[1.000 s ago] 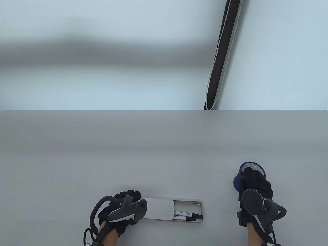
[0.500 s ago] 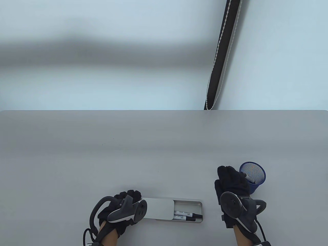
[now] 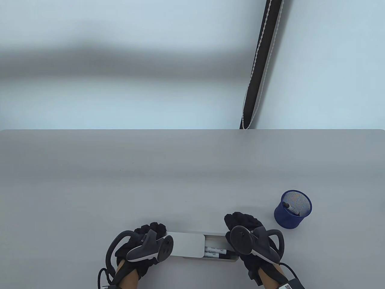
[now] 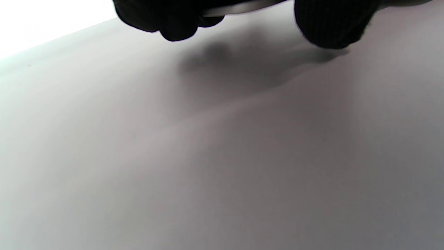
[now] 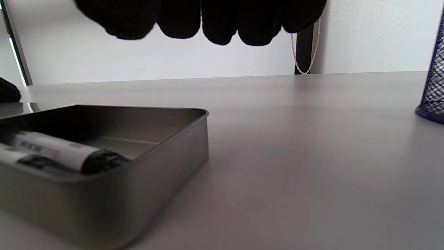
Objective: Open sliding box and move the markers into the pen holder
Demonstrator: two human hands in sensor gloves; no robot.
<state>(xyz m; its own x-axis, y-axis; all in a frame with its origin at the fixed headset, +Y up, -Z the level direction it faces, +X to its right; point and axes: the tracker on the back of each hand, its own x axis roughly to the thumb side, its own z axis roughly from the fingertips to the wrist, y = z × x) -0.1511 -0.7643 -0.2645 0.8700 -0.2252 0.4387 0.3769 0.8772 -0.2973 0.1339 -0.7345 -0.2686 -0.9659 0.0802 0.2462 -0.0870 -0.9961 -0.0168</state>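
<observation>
Bottom centre of table view, left hand (image 3: 141,248) grips grey metal sliding box (image 3: 188,244), right hand (image 3: 243,224) hovers loose-fingered, empty, over black markers (image 3: 217,253); sloppy pinch w/ thick gloves could drop one short of blue mesh pen holder (image 3: 293,209).

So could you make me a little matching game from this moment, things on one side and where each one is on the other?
Things:
1. left hand
2. right hand
3. pen holder
4. two markers

Places:
A. lying in the open part of the metal box
B. standing on the table, to the right of the box
C. at the box's lid end
D. over the box's open end

Pairs: 1-C, 2-D, 3-B, 4-A
</observation>
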